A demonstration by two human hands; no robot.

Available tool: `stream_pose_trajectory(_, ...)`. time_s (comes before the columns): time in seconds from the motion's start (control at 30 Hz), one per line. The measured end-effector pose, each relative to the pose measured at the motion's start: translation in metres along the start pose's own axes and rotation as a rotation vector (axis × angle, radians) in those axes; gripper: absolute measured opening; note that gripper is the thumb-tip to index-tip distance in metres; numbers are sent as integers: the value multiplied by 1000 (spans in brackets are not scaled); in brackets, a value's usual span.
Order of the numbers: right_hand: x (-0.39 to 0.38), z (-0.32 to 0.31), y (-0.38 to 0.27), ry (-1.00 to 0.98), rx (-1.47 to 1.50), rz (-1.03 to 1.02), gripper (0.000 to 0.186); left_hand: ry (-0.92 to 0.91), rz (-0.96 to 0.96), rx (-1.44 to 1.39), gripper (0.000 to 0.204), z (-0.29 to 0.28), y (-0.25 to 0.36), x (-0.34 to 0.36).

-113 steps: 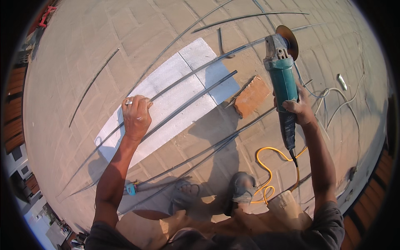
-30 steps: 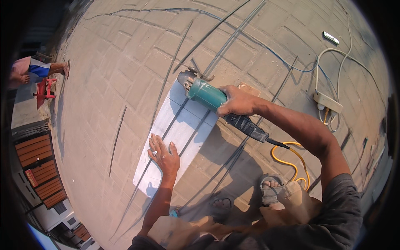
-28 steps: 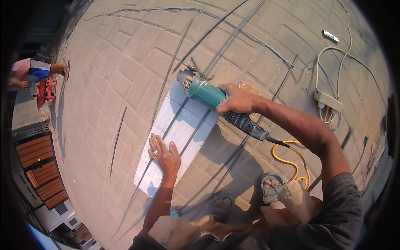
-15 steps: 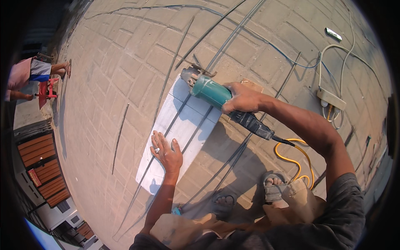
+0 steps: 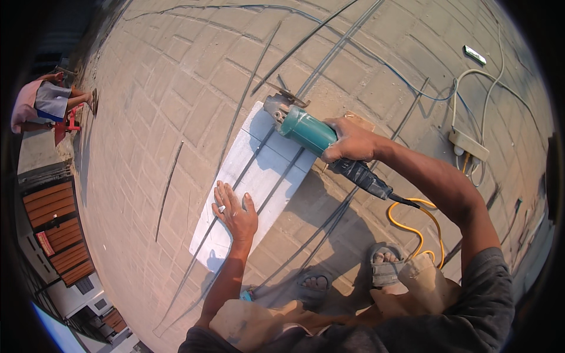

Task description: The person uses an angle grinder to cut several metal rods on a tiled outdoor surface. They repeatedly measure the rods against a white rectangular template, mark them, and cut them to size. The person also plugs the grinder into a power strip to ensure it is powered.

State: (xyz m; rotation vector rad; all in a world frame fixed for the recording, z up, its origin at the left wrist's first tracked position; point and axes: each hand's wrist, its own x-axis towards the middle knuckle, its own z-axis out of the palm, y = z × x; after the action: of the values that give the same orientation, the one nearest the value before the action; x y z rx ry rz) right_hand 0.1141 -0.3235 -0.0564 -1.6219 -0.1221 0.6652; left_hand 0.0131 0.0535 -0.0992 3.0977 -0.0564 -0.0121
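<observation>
My right hand (image 5: 353,140) is wrapped round the body of a green angle grinder (image 5: 307,130) with a black taped handle. The grinder's disc and guard sit over the far end of a pale rectangular tile (image 5: 273,163), above the end of a thin dark metal rod (image 5: 257,154). My left hand (image 5: 237,219) lies flat on the tile with its fingers spread, over the same rod, and wears a ring. A second rod (image 5: 281,181) crosses the tile alongside the first. Whether the disc touches the rod cannot be made out.
More thin rods (image 5: 253,82) lie on the paving (image 5: 147,112). A yellow cord (image 5: 406,226) loops beside my sandalled foot (image 5: 386,266). To the right are a power strip (image 5: 468,145) and pale cables. At far left a person (image 5: 50,100) sits near a red object (image 5: 66,128).
The view has shifted slightly. Both hands, the grinder and the tile keep nearly the same arrangement. At far left, the other person's body and arms have moved.
</observation>
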Motion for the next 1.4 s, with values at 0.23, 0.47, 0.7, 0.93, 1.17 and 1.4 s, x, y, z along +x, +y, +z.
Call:
stream_pose_trajectory(0.23,6,0,-4,-12,8,-4,60,3,8,-5,64,-2,2,-1)
stream_pose_trajectory(0.47,23,2,6,-28,23,4,78,17,13,4,64,1,0,-1)
stream_pose_trajectory(0.7,6,1,-7,-18,-10,50,75,3,0,4,63,-2,0,0)
stream_pose_trajectory(0.93,8,1,-7,-16,-7,44,72,-7,-3,-15,63,-3,1,1)
stream_pose_trajectory(1.17,20,2,-8,-38,42,59,68,13,5,-8,63,-1,1,-1)
stream_pose_trajectory(1.4,8,3,-13,-14,23,62,59,19,8,0,63,0,-1,0)
